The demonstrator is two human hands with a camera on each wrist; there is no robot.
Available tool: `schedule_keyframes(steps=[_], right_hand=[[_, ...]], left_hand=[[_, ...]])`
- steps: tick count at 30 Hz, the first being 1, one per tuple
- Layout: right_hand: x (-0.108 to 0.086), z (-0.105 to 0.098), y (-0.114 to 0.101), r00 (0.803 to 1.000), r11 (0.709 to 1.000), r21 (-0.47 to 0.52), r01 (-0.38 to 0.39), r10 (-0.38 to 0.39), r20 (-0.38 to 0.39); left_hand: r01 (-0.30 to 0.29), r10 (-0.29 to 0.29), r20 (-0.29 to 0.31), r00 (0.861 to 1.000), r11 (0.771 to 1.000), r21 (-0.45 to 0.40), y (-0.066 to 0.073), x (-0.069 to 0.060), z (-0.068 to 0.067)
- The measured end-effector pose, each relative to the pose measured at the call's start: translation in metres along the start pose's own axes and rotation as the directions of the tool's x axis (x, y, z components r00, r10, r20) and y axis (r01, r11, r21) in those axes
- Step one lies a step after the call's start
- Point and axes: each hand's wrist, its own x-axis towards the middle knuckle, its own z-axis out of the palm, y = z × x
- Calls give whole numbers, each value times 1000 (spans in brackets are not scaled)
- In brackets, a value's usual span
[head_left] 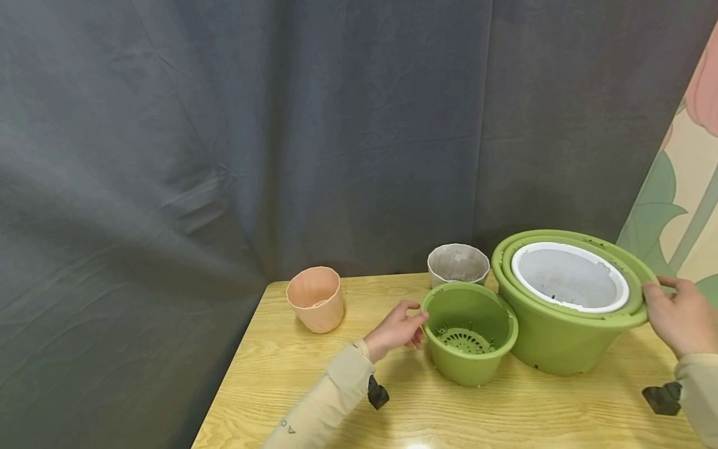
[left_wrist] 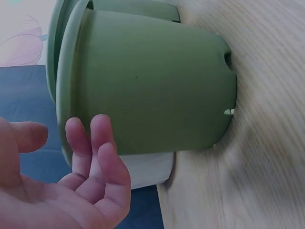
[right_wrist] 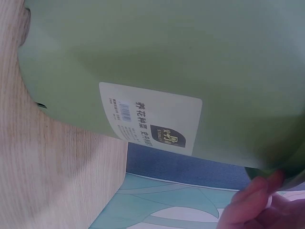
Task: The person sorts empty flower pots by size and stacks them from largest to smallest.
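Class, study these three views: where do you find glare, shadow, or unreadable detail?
Head view: white glare on the pale wood-grain table at the frame's bottom edge; left wrist view: dim, with soft shadow on that table beside the smaller round green plastic pot; right wrist view: hazy, the smallest print on the white rectangular label unreadable.

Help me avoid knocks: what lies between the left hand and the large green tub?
In the head view, the small green pot stands between left hand and large tub.
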Motion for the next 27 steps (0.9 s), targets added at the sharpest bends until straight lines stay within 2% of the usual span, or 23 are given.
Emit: schedule_keyframes(steps=[7, 16, 27], right_hand=[[0, -1, -1, 1000, 1000, -6, 4, -4, -5], [-1, 0, 0, 1000, 1000, 4, -8, 8, -2], [-2, -1, -1, 1000, 1000, 2, -11, 11, 4]], left_hand=[[8, -8, 22, 1000, 1000, -10, -5, 1, 8], [10, -10, 21, 1000, 1000, -5, -7, 1, 11], [2, 1, 25, 1000, 994, -113, -10, 1, 14]])
